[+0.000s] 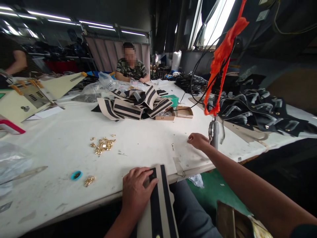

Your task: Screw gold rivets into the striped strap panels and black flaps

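Note:
My left hand (137, 188) grips the upper end of a beige panel with black stripes (160, 201), its thumb and fingers pressed on the surface. The panel lies over my lap against the table edge. Out to the right, my right hand (198, 140) is low over the white table with its fingers curled in; what they hold, if anything, is hidden. Just beside that wrist hangs a grey metal power driver (214, 132), tied up with orange cloth (220, 62). Gold metal clasps (103, 145) lie in a pile left of centre, with a smaller gold group (89, 180) nearer me.
A blue round cap (76, 175) sits near the front edge. Striped panels (131, 107) are heaped mid-table beside an open cardboard box (165, 115) and a green box (172, 100). Black pieces (257, 109) cover the right side. A cream machine (32, 99) stands left; a person (131, 67) sits opposite.

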Demonstrator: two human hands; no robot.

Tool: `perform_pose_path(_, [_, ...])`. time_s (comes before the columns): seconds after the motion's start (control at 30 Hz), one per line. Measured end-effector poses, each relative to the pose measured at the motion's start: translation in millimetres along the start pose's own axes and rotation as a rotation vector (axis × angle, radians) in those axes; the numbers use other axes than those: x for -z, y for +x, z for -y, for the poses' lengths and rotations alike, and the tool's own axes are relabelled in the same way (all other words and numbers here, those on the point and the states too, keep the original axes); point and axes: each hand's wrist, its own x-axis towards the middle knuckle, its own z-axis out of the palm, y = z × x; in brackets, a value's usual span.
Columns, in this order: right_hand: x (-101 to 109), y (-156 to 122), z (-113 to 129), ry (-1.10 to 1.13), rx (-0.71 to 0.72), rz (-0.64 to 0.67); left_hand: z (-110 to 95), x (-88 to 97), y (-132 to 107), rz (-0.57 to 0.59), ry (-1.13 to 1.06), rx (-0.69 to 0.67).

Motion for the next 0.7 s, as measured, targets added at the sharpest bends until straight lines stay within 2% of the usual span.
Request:
perform_pose_path(0.33, [4.4, 5.6, -3.8, -0.036, 0.015, 0.047, 1.6, -1.8, -1.5, 0.021, -0.008, 0.007])
perform_pose_path(0.57, [7.3, 4.0, -15.6, -0.031, 0.118, 0.053, 0.9, -2.4, -1.1, 0.012, -0.016, 0.002])
perform_pose_path(0.7, [7.4, 4.1, -17.7, -0.037, 0.121, 0.047, 1.7, -2.9, -1.6, -0.001, -0.024, -0.001])
